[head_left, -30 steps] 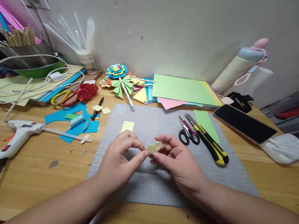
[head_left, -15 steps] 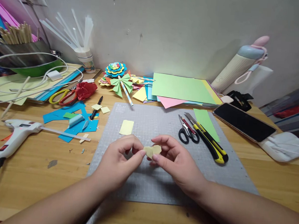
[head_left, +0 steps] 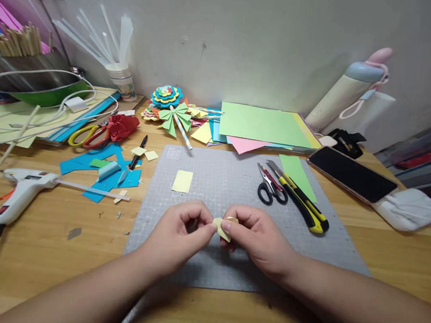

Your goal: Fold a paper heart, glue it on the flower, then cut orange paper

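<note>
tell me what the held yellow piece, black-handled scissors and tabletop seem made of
Held yellow piece: probably matte paper or thin card, from its thin edges and bent shape.
Black-handled scissors: shiny grey blades look like metal; the black handles are likely plastic.
Tabletop: wood-toned with streaky grain and a soft sheen, so perhaps varnished wood, though laminate is possible.

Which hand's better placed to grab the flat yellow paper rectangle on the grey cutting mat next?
Left, likely: the rectangle lies just beyond the left hand; the right hand is farther. Both pinch the small pale-yellow paper piece, so left would have to let go first.
</note>
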Available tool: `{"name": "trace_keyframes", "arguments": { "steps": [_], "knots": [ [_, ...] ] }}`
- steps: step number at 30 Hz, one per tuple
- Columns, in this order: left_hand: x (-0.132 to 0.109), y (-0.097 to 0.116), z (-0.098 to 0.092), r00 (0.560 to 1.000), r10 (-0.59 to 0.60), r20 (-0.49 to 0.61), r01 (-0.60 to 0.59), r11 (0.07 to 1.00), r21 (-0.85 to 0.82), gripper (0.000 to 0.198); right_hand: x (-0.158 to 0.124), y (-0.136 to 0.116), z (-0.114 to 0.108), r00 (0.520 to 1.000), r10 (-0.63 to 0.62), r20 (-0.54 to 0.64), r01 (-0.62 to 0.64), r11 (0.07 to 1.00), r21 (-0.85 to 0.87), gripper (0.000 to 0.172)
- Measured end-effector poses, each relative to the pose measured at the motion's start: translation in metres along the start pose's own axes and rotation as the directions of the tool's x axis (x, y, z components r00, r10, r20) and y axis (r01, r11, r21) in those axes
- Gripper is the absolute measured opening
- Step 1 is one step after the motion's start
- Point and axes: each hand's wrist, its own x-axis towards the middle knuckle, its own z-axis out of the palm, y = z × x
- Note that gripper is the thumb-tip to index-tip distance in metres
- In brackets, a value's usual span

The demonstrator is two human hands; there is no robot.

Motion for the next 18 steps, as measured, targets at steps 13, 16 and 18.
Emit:
{"name": "trace_keyframes", "arguments": {
  "steps": [13,16,18],
  "knots": [
    [0.0017,-0.0014,-0.0021,0.992,-0.032,-0.12,0.021,0.996,-0.091,0.022,0.0041,0.0065,-0.0007,0.997,0.03,0.064,-0.036,0.995,0.093,0.03],
    [0.0002,-0.0005,0.0001,0.994,-0.014,-0.105,0.004,0.995,-0.097,0.019,0.0034,0.0041,0.001,0.997,0.055,0.048,-0.057,0.998,0.031,0.028],
    [-0.0007,-0.0009,0.0012,0.996,-0.007,-0.094,-0.001,0.996,-0.09,0.017,0.0024,0.0037,0.002,0.996,0.069,0.052,-0.069,0.998,-0.004,0.028]
  ]
}}
